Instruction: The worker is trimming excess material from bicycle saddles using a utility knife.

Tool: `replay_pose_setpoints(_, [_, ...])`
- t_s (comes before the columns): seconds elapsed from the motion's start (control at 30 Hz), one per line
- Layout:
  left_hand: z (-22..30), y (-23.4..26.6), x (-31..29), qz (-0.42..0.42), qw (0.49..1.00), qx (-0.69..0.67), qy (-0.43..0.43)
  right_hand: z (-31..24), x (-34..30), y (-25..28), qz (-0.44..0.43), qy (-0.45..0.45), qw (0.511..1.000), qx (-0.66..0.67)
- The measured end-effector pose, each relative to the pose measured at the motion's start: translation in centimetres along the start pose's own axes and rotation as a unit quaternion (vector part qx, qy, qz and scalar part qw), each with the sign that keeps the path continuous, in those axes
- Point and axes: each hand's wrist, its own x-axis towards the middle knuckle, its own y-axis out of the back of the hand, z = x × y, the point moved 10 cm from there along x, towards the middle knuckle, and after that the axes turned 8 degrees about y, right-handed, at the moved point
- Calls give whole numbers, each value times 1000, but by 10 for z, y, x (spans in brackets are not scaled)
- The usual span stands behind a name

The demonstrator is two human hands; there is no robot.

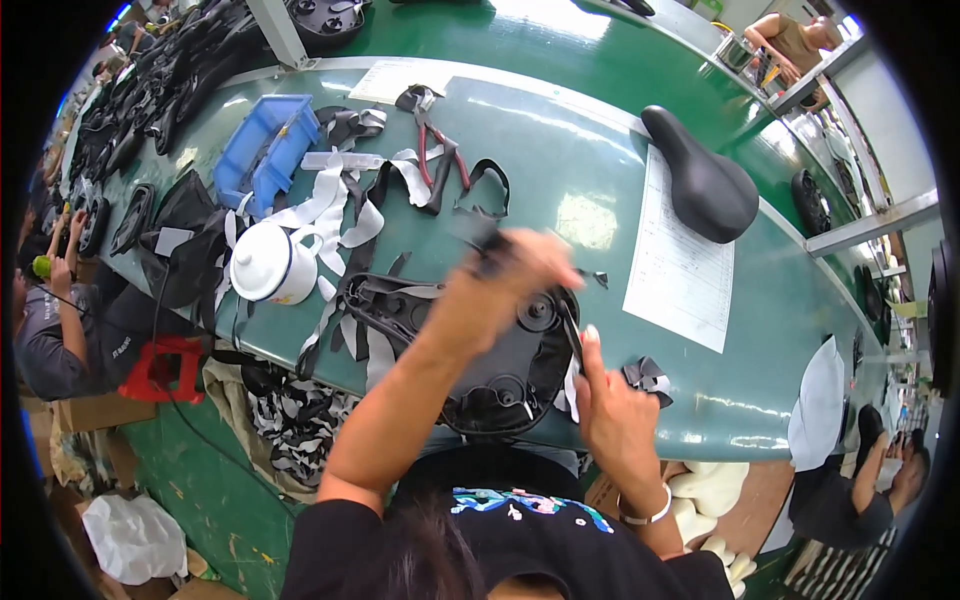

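Observation:
A black bicycle saddle [490, 350] lies upside down at the table's front edge, its wide end to the right and its ribbed underside showing. My left hand [535, 262] is over its far right part, smeared by motion, so its fingers cannot be read. A blurred dark thing [487, 245] is against that hand; its kind does not show. My right hand [615, 405] is at the saddle's right edge, index finger stretched up and the others curled. A thin dark piece [573, 335] runs along that finger, either a strip or a tool.
Red-handled pincers [440, 155], a blue bin [265, 150], a white enamel mug [272, 262] and black-and-white scraps [330, 205] lie left and beyond. A finished saddle [705, 180] rests on a printed sheet [680, 290] at right. Saddles pile up far left [150, 90]. People sit at both sides.

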Motion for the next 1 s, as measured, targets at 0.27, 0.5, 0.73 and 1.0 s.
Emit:
replay_pose_setpoints(0.27, [59, -12, -10, 52, 872, 443, -204, 4, 10, 16, 8, -26, 998, 51])
replay_pose_setpoints(0.5, [56, 31, 6, 183, 766, 549, -281, -14, 7, 10, -4, 42, 998, -47])
replay_pose_setpoints(0.73, [-7, 74, -3, 175, 962, 139, 156, 24, 50, 36, -13, 119, 987, -109])
replay_pose_setpoints(1.0, [53, 38, -62, -48, 976, 208, -34, 4, 69, 40, -98, 290, 948, -92])
